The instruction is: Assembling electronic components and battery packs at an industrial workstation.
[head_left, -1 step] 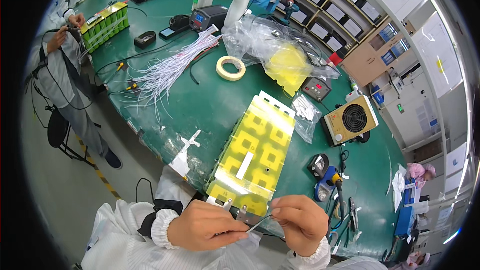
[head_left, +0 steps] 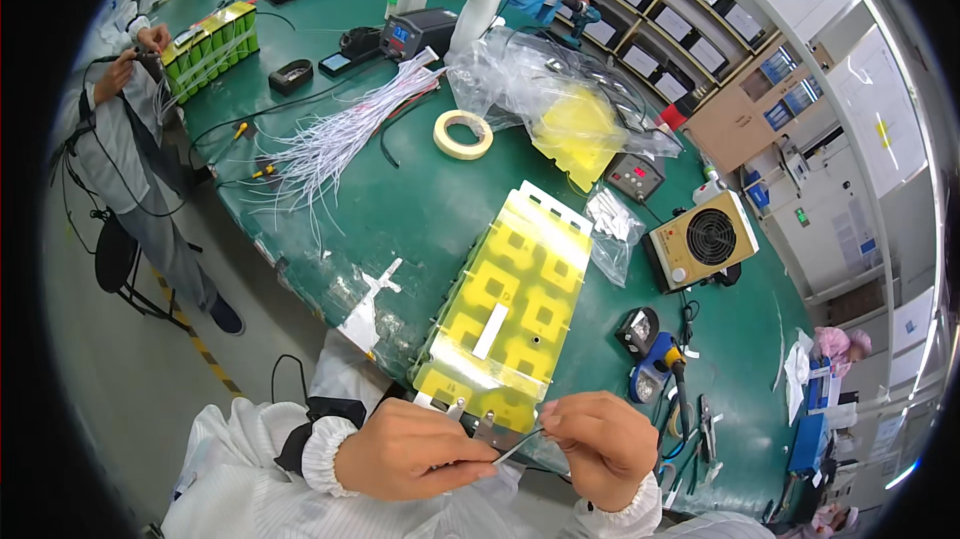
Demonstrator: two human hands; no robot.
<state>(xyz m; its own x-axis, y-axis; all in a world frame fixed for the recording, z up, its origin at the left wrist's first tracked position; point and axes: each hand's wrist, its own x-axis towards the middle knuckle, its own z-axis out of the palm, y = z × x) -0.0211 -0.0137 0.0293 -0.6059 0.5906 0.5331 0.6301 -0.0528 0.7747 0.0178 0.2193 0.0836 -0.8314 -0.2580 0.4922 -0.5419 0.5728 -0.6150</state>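
In front of me lies a battery pack [head_left: 505, 314] covered by a yellow sheet with square cutouts and a white strip on top. Metal tabs [head_left: 487, 429] stick out at its near end. Just off that end, my left hand [head_left: 415, 449] pinches one end of a thin wire [head_left: 516, 446], pale toward the left and dark toward the right. My right hand [head_left: 605, 444] pinches its other end between thumb and fingertips. The wire's tips are hidden by my fingers.
A tape roll [head_left: 463, 135] and a white wire bundle [head_left: 345, 139] lie beyond the pack. To the right are a fan unit [head_left: 705, 239], a soldering iron stand [head_left: 652, 369] and pliers [head_left: 708, 429]. At far left, another person's hands [head_left: 125, 64] work at a green battery pack [head_left: 210, 54].
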